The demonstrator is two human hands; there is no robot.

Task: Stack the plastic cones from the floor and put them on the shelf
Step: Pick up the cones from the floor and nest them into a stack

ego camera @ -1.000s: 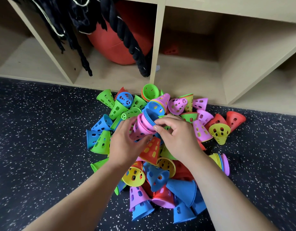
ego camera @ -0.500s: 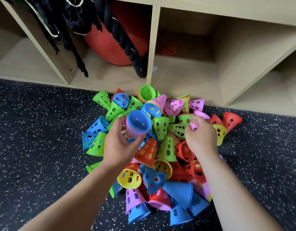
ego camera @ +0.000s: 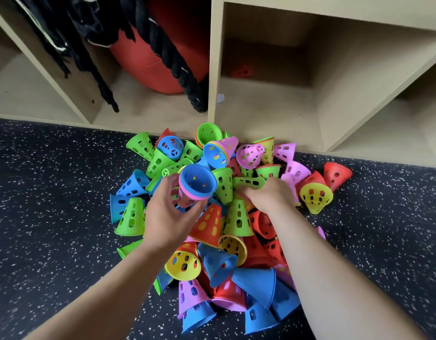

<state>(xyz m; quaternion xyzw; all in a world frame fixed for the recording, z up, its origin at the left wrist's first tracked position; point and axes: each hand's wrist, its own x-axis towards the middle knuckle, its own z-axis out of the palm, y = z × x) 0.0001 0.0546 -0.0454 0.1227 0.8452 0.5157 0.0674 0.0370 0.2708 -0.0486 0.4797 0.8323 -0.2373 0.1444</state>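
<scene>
Left hand (ego camera: 170, 217): fingers and thumb curled round a stack of cones (ego camera: 198, 184), blue nested inside pink, open mouth tilted up toward the camera. The stack is held just above the left-centre of the pile of cones (ego camera: 207, 224).

Right hand (ego camera: 269, 196): fingers curled down, pinching a green cone (ego camera: 248, 182) that lies on its side on top of the pile, just right of the stack.

The pile sits on the dark speckled floor (ego camera: 52, 204), far edge against the shelf (ego camera: 214, 69).

Left compartment: red ball (ego camera: 143, 72), black rope (ego camera: 172, 62) draped across it. Middle compartment: one small red cone (ego camera: 241, 71) at the back.
</scene>
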